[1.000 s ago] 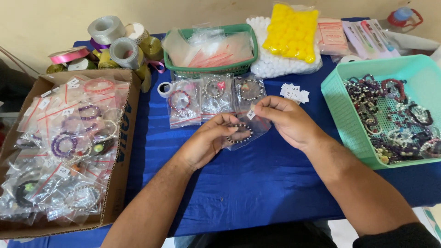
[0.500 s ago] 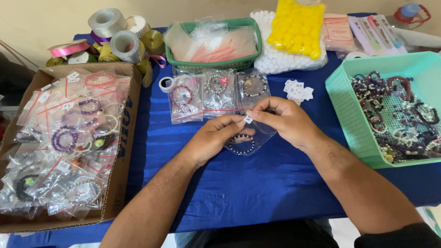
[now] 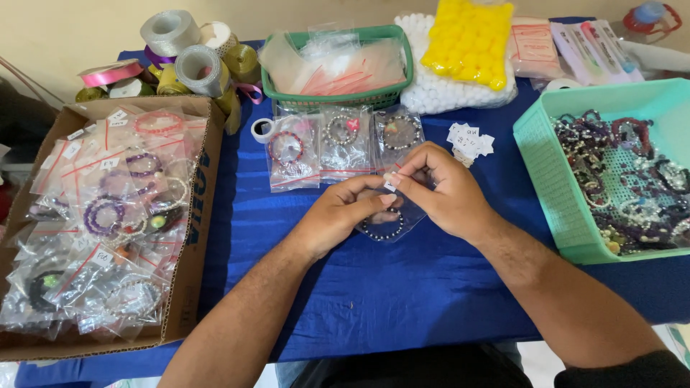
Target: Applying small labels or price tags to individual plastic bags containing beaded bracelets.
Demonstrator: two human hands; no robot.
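My left hand (image 3: 339, 214) and my right hand (image 3: 438, 188) meet over the blue cloth, both pinching the top edge of a small clear plastic bag (image 3: 388, 224). A dark beaded bracelet shows through the bag's lower part, under my fingers. A tiny white label sits at my fingertips, at the bag's mouth. Just beyond my hands lie three bagged bracelets (image 3: 343, 144) side by side, and a small pile of white paper labels (image 3: 471, 140) lies to their right.
A cardboard box (image 3: 195, 215) of bagged bracelets fills the left. A teal basket (image 3: 548, 179) of loose bracelets stands right. At the back: ribbon rolls (image 3: 190, 65), a green basket (image 3: 338, 97) of empty bags, white and yellow bead packs (image 3: 467, 43), a tape roll (image 3: 261, 130).
My hands and the bag stay in about the same place. My fingers have shifted along the bag's top edge, and the view has drifted slightly.
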